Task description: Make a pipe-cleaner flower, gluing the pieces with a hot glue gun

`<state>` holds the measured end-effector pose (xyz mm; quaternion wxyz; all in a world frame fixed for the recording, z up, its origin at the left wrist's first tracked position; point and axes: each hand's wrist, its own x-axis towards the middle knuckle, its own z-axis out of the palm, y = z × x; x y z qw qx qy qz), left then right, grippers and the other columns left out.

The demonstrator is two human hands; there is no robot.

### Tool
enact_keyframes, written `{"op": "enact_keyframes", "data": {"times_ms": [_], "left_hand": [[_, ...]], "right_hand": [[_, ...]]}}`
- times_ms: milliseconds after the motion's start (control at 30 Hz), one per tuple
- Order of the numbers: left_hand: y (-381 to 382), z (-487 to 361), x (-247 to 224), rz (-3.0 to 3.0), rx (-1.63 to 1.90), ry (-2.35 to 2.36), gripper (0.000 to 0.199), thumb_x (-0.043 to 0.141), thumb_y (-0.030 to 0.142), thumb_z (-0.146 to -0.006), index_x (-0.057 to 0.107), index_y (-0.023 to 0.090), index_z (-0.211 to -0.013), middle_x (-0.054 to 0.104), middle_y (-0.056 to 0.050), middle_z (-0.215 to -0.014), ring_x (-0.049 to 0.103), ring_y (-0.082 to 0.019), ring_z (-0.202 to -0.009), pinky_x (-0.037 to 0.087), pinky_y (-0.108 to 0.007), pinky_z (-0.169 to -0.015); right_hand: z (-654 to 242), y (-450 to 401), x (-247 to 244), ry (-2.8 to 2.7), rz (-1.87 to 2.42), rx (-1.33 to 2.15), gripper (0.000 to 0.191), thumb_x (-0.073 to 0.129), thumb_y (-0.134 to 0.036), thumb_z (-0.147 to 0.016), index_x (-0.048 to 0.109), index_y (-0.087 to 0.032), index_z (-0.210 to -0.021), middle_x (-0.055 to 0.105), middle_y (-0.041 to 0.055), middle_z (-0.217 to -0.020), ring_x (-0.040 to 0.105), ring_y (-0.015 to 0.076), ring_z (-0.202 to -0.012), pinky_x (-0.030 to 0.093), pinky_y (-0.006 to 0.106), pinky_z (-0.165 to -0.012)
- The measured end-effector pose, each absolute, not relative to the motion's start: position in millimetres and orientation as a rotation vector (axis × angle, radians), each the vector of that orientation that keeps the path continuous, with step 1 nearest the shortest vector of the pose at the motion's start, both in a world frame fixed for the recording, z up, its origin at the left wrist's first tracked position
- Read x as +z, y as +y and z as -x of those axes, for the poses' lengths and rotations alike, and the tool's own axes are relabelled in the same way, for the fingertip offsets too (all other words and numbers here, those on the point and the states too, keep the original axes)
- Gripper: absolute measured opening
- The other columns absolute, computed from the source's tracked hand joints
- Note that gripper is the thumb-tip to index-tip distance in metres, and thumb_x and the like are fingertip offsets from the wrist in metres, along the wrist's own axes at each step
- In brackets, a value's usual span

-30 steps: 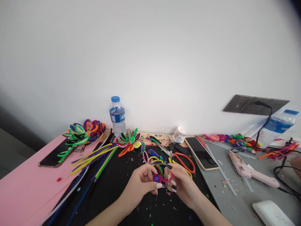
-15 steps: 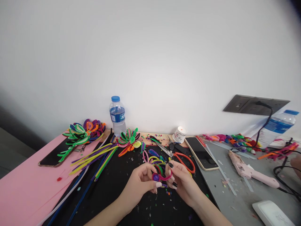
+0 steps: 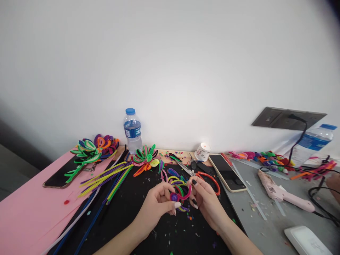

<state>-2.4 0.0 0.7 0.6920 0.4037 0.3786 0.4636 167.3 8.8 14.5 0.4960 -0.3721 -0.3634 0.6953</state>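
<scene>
Between thumb and fingers, my left hand [image 3: 156, 203] pinches a small purple coil [image 3: 174, 197] wrapped with magenta pipe cleaner. The magenta pipe cleaner [image 3: 187, 195] curves out from the coil and up toward my right hand [image 3: 207, 198], whose closed thumb and fingertips grip its free end. Beyond my hands lies a heap of looped pipe cleaners [image 3: 176, 180], partly hidden by my fingers. Scissors [image 3: 208, 179] with orange-red handles rest just past my right hand. A multicoloured pipe-cleaner flower [image 3: 146, 157] lies further back, left of centre.
Long pipe cleaners [image 3: 106, 179] and a phone [image 3: 63, 173] are on the left. Along the wall stand a water bottle [image 3: 132, 132] and a paper cup [image 3: 202, 152]. To the right lie another phone [image 3: 228, 173] and a pink glue gun [image 3: 284, 194] with its cord. Part of another person's hand [image 3: 333, 186] shows far right.
My right hand has shifted slightly up and left, and the magenta strip now bends upward more steeply. My left hand has moved a little left with the coil.
</scene>
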Motion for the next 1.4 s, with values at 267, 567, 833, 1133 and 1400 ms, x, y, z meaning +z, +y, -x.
{"op": "enact_keyframes", "data": {"times_ms": [267, 567, 833, 1133, 1400], "left_hand": [[0.5, 3.4, 3.5, -0.900, 1.059, 0.874, 0.025, 0.072, 0.013, -0.060, 0.054, 0.016, -0.077, 0.052, 0.008, -0.055, 0.052, -0.008, -0.045, 0.045, -0.021, -0.048], [1.7, 3.8, 6.4, -0.880, 1.081, 0.887, 0.024, 0.073, 0.015, -0.060, 0.054, 0.016, -0.075, 0.052, 0.008, -0.056, 0.051, -0.007, -0.044, 0.043, -0.019, -0.046], [1.3, 3.8, 5.1, -0.892, 1.085, 0.893, 0.024, 0.072, 0.015, -0.062, 0.054, 0.016, -0.078, 0.051, 0.008, -0.057, 0.051, -0.006, -0.046, 0.043, -0.019, -0.046], [1.5, 4.0, 5.4, -0.883, 1.086, 0.897, 0.027, 0.074, 0.019, -0.060, 0.054, 0.017, -0.078, 0.052, 0.007, -0.058, 0.051, -0.007, -0.045, 0.042, -0.020, -0.046], [1.9, 3.9, 5.9, -0.882, 1.087, 0.896, 0.027, 0.074, 0.019, -0.059, 0.054, 0.017, -0.077, 0.052, 0.007, -0.057, 0.051, -0.008, -0.045, 0.042, -0.020, -0.046]], "right_hand": [[-166.0, 6.8, 16.9, -0.934, 0.869, 1.706, 0.006, 0.055, -0.022, -0.080, 0.052, -0.020, -0.084, 0.040, -0.0053, -0.060, 0.032, 0.0080, -0.049, 0.030, 0.018, -0.041], [-170.4, 9.5, 15.6, -0.881, 0.841, 1.710, 0.011, 0.046, -0.009, -0.073, 0.049, -0.019, -0.070, 0.047, -0.0035, -0.060, 0.035, 0.0081, -0.047, 0.026, 0.019, -0.040], [-174.5, 13.0, 5.6, -0.873, 0.855, 1.774, 0.018, 0.036, -0.004, -0.065, 0.048, -0.017, -0.058, 0.027, -0.0108, -0.030, 0.011, 0.0039, -0.030, 0.012, 0.019, -0.035], [-174.0, 12.0, 8.8, -0.862, 0.803, 1.875, 0.032, 0.039, -0.030, -0.082, 0.040, -0.019, -0.052, 0.032, -0.0082, -0.034, 0.017, 0.0048, -0.032, 0.017, 0.020, -0.036], [-174.0, 11.1, 9.7, -0.961, 0.936, 1.715, 0.006, 0.048, -0.018, -0.074, 0.054, -0.017, -0.073, 0.043, -0.0074, -0.037, 0.026, 0.0059, -0.033, 0.021, 0.019, -0.037]]}}
